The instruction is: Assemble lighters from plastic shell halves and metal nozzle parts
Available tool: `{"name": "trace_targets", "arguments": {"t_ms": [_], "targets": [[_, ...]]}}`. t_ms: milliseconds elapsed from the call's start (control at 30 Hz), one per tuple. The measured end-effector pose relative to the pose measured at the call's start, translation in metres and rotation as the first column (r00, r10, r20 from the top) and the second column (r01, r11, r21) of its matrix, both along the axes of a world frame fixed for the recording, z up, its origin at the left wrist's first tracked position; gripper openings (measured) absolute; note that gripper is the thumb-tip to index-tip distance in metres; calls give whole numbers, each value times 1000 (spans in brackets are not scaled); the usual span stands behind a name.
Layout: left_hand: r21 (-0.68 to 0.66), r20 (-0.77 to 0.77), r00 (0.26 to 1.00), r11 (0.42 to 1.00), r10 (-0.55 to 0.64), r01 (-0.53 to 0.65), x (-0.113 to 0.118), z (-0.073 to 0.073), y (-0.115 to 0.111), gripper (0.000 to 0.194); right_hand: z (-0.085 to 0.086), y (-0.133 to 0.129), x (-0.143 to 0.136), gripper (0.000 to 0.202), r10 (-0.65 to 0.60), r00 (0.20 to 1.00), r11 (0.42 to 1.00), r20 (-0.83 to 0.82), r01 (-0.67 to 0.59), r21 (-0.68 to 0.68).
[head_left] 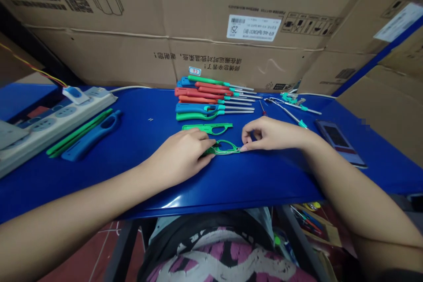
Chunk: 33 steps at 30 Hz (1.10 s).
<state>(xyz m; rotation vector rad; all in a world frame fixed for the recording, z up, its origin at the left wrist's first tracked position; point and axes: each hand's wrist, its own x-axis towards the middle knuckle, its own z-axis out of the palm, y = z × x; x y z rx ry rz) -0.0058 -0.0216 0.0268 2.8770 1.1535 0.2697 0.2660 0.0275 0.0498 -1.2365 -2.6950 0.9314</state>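
A green lighter shell half (pixel 226 146) with a looped trigger guard lies low over the blue table, its inner side facing up. My left hand (pixel 185 152) is closed around its handle end, fingers and thumb covering that part. At the nose end, my right hand (pixel 261 134) pinches thumb and fingertip together; a small greyish bit shows there, too small to name. Just behind is a second green shell half (pixel 218 129), flat on the table and partly behind my left hand. Beyond it lies a row of long-nosed lighters (pixel 201 109) in green, red, orange and blue, with metal tubes.
At left, a white power strip (pixel 62 114) stands beside green and blue lighter shells (pixel 89 139). Metal tubes with teal fittings (pixel 291 112), a small red-handled screwdriver (pixel 263 109) and a phone-like device (pixel 340 141) lie at right. A cardboard wall (pixel 132 48) rises behind.
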Motion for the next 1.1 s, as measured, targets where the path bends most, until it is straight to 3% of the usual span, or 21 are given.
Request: {"name": "trace_targets", "arguments": {"t_ms": [100,300,500,600,667,767,800,867,933,1000,1100], "targets": [[-40,47,998,999,-29,31,2,-5,1,31,-4,3,-1,32,-15,999,998,42,17,-54],[-89,128,988,992,-82,93,1,-13,7,28,-11,6,-5,33,-167,982,980,84,175,-92],[-16,57,991,992,-124,125,-1,-14,10,30,-8,8,4,39,-81,997,997,-11,80,-22],[44,-9,989,988,-150,150,0,-12,8,34,-4,16,16,44,-156,983,979,-99,167,118],[67,-22,988,986,-152,153,1,-11,7,36,-1,25,28,41,-316,940,883,-127,340,323],[79,-21,989,986,-147,148,1,-11,6,36,2,40,53,26,-638,766,588,-80,552,591],[80,-23,988,985,-150,151,1,-11,6,35,2,45,62,21,-725,686,508,-67,597,621],[85,-30,987,984,-157,159,1,-12,6,33,-1,55,82,21,-820,569,408,-63,659,632],[94,-35,986,982,-161,164,1,-14,7,33,-6,64,100,26,-867,494,345,-63,688,639],[104,-38,985,980,-166,169,0,-15,9,32,-14,71,114,33,-892,451,326,-43,705,630],[120,-38,984,977,-174,178,1,-15,9,31,-27,80,124,40,-895,446,354,-5,717,601]]}}
